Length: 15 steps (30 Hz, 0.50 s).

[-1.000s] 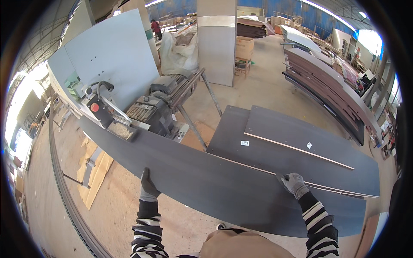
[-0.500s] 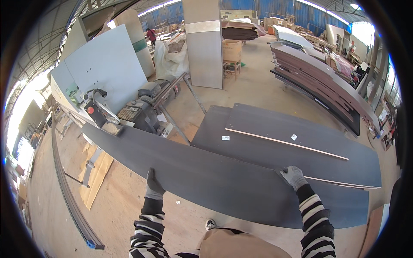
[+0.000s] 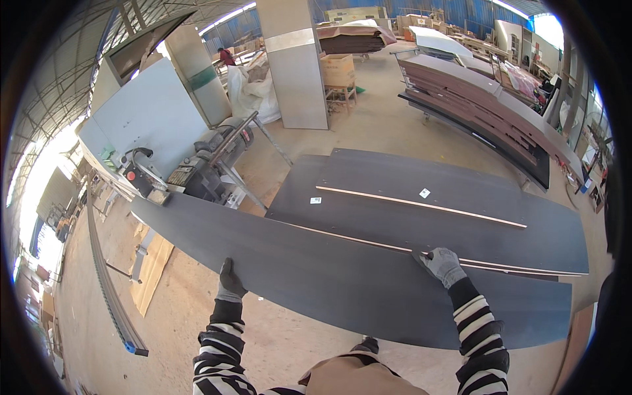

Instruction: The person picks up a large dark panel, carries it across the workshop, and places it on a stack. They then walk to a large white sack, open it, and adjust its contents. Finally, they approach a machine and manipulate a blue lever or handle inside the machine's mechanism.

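A long dark grey panel (image 3: 296, 263) stretches across in front of me, from the machine at the left to the lower right. My left hand (image 3: 230, 282), in a grey glove, grips its near edge, thumb on top and fingers hidden beneath. At the far edge, right of the middle, my gloved right hand (image 3: 444, 266) is closed on the same panel. Beyond that edge lies a wide dark panel (image 3: 375, 214) with a pale edge. A smaller dark panel (image 3: 421, 176) rests on top of it. Small white labels show on both.
The panel's left end lies by a machine (image 3: 141, 178) with a red button. A metal frame (image 3: 230, 158) stands beyond it. Stacked brown boards (image 3: 474, 99) fill the back right. A long rail (image 3: 105, 276) runs along the left; a tall panel (image 3: 293, 79) stands behind.
The held panel has shifted right and toward me relative to the stacked panels, baring more of their pale edge. Both hands keep their hold. My visible foot appears farther right.
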Each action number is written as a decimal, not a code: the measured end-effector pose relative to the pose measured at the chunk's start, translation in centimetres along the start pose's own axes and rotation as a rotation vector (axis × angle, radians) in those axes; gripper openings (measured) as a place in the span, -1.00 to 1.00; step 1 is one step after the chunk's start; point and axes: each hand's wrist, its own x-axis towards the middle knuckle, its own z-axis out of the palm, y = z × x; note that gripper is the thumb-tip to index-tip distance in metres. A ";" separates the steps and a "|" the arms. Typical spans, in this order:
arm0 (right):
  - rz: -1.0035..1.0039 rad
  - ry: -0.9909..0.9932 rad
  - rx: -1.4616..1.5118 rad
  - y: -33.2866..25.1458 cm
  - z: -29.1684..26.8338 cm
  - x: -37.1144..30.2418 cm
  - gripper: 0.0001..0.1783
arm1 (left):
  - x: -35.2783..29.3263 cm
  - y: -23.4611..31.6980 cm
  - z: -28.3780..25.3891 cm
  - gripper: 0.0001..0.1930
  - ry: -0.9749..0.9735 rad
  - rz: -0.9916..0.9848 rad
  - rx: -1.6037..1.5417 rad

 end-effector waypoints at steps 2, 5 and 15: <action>0.015 -0.037 -0.010 2.3 -0.5 -0.8 -0.58 | -1.2 -1.5 1.3 -0.44 -0.064 0.003 -0.006; 0.027 -0.014 -0.025 5.6 -1.3 -1.9 -0.60 | -2.2 -3.9 3.2 -0.44 -0.077 0.004 -0.023; 0.085 -0.089 -0.045 15.2 -4.9 -5.8 -0.61 | -8.2 -11.8 11.6 -0.76 0.299 0.218 0.001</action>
